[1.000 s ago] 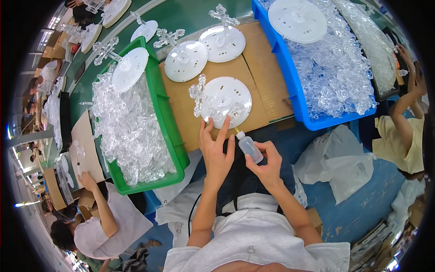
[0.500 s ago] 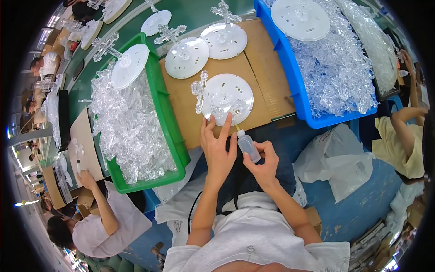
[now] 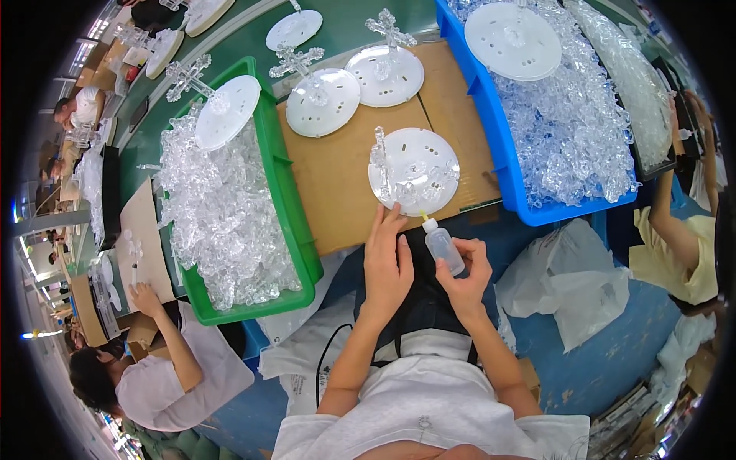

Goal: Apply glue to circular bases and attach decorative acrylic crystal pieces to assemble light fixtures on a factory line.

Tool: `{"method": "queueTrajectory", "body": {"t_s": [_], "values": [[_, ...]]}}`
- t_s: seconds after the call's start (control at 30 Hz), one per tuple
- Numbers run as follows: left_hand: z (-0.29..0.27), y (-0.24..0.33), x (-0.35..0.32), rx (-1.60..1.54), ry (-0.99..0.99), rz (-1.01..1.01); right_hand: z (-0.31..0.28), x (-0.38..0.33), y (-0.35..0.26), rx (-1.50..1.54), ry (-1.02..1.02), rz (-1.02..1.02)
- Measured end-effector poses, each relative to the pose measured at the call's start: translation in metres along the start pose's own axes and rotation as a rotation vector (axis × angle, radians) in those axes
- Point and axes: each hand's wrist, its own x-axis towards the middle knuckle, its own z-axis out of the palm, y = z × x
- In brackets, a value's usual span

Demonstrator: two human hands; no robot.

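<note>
My right hand (image 3: 465,277) is closed around a small translucent squeeze bottle (image 3: 445,249) with a white cap and a thin yellowish tip. The tip points up at the near rim of a round white disc (image 3: 418,157) lying on the cardboard. At the disc's left side stands a clear plastic piece (image 3: 379,162), and more clear parts sit near its front edge. My left hand (image 3: 388,261) has its fingers stretched toward the disc's near left rim, fingertips at or just over the edge. Its thumb stands apart, and nothing shows in its grasp.
A green bin (image 3: 307,268) of clear plastic parts stands left, a blue bin (image 3: 525,203) of similar parts right. Discs with clear crosses, such as this one (image 3: 323,115), stand behind. A white plastic bag (image 3: 563,284) lies right. Co-workers sit at both sides.
The white disc with its clear pieces has shifted right. Both hands and the bottle have moved right too. My left fingers are closer together, and their tips have drawn back toward the disc's rim.
</note>
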Motion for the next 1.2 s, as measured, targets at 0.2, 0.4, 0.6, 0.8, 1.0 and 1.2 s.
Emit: {"method": "queueTrajectory", "body": {"t_s": [0.2, 0.4, 0.6, 0.8, 1.0, 1.2], "values": [[-0.005, -0.008, 0.012, 0.043, 0.123, -0.003, 0.001, 0.003, -0.003, -0.017, 0.034, 0.026], [0.011, 0.006, 0.028, 0.071, 0.286, 0.033, 0.000, 0.005, -0.005, -0.023, 0.036, 0.042], [0.018, 0.007, 0.045, 0.012, 0.280, -0.068, -0.004, 0.009, -0.002, -0.051, -0.007, 0.008], [0.017, 0.008, 0.046, -0.041, 0.274, -0.149, -0.006, 0.013, 0.005, -0.006, -0.037, -0.008], [0.019, 0.009, 0.046, -0.030, 0.277, -0.154, -0.006, 0.016, 0.011, 0.026, -0.036, -0.018], [0.020, 0.010, 0.047, 0.010, 0.276, -0.161, -0.009, 0.018, 0.013, 0.022, -0.053, -0.032]]}}
